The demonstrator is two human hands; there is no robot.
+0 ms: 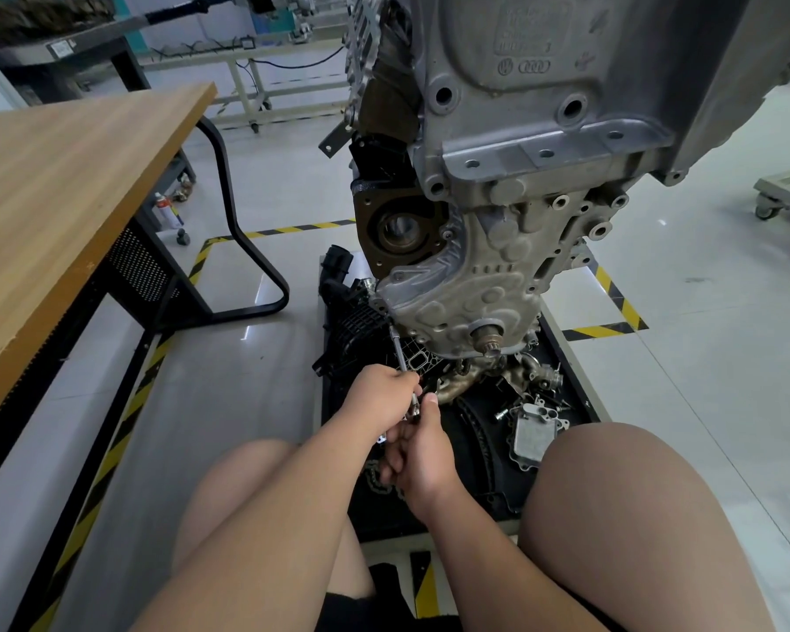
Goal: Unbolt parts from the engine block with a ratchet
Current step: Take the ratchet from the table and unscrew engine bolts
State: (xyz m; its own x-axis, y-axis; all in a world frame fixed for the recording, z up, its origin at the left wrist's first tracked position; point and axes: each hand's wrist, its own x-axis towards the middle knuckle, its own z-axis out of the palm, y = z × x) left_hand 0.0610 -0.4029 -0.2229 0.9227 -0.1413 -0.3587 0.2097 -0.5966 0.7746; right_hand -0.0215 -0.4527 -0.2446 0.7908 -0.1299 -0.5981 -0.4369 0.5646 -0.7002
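Pale tiled workshop floor (703,312); both hands on the ratchet (413,405) beneath the engine block (498,248).
Right hand (423,453) grips the handle, mostly hidden in the fist; left hand (382,394) pinches the extension bar (400,355), its socket end at the block's lower edge. Black tray (575,380) beneath holds a silver housing (532,435), manifold (470,374) and chain (374,478), partly hidden by a knee (635,494).
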